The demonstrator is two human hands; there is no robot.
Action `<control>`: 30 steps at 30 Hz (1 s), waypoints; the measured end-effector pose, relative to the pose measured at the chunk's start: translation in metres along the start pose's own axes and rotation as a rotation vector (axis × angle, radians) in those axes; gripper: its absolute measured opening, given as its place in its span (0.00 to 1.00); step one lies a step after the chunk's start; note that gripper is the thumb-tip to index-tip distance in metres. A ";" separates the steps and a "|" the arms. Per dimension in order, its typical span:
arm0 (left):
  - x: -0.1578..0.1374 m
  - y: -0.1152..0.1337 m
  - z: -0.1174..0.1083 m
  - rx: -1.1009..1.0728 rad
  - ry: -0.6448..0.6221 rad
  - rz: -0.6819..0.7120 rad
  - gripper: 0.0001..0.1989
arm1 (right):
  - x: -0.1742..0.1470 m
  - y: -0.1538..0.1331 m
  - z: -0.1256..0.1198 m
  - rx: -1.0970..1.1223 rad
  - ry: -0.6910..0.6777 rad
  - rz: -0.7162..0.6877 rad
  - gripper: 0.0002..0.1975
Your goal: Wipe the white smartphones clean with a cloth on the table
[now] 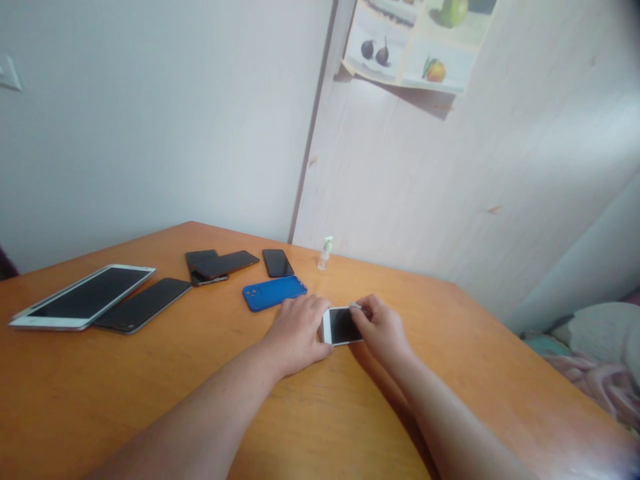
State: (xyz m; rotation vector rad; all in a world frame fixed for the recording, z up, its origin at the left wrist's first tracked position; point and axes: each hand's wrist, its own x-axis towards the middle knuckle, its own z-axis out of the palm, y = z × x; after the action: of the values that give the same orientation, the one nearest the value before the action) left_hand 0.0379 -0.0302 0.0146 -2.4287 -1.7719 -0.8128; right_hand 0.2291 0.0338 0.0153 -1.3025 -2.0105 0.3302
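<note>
A white smartphone [343, 325] with a dark screen lies flat on the wooden table in front of me. My left hand [300, 333] grips its left end, thumb at the near edge and fingers at the far edge. Over the phone's right part is my right hand [383, 327], its fingers pinched on a small whitish piece [355, 305], perhaps a folded wipe, against the screen. The right end of the phone is hidden beneath that hand. Just beyond my left hand lies a blue phone case [275, 293].
On the left are a white tablet [83, 297], a large dark phone [145, 305] touching it, and a stack of dark phones [225, 263]. Another black phone [278, 263] and a small clear pump bottle [325, 253] sit near the wall. The table [200, 373] ends at right beside fabric [590, 387].
</note>
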 end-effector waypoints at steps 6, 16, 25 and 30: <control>0.001 0.002 -0.001 0.006 -0.007 0.013 0.21 | -0.005 -0.007 0.004 0.065 -0.061 -0.129 0.06; 0.001 0.001 0.001 -0.019 -0.013 -0.009 0.21 | -0.016 -0.021 -0.002 -0.023 -0.276 -0.299 0.05; 0.002 -0.001 0.002 -0.044 -0.027 -0.031 0.23 | -0.005 -0.009 -0.007 -0.094 -0.205 -0.086 0.04; 0.003 -0.004 0.004 -0.068 -0.052 -0.091 0.21 | -0.009 -0.010 -0.004 -0.060 -0.264 -0.145 0.04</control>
State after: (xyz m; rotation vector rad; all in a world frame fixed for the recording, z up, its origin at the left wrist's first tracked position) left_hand 0.0368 -0.0249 0.0111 -2.4488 -1.9166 -0.8378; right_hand 0.2271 0.0203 0.0199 -1.1910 -2.3390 0.3927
